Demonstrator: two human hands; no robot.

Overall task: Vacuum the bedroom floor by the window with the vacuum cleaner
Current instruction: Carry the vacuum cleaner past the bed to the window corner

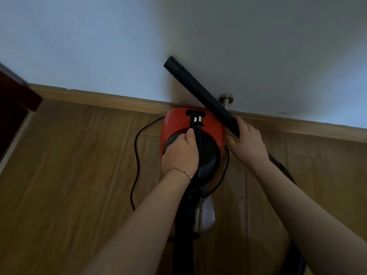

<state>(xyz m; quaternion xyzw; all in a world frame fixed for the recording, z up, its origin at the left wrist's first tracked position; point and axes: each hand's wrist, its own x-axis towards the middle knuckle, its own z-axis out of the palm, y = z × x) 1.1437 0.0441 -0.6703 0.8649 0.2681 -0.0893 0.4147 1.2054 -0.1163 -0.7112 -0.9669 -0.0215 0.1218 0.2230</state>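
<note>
A red vacuum cleaner (214,126) with a dark round top stands on the wooden floor against the skirting board. My left hand (181,153) grips its black carrying handle (195,124) from above. My right hand (247,142) holds the lower end of a black extension tube (200,92), which slants up to the left in front of the white wall. A black power cord (136,155) loops on the floor around the vacuum's left side. The hose (297,261) runs under my right forearm toward the lower right.
A metal door stop (226,100) sticks out of the wall just behind the tube. The wooden skirting board (99,98) runs along the wall. A dark piece of furniture (14,100) stands at the left edge. Wooden floor (69,175) stretches left of the vacuum.
</note>
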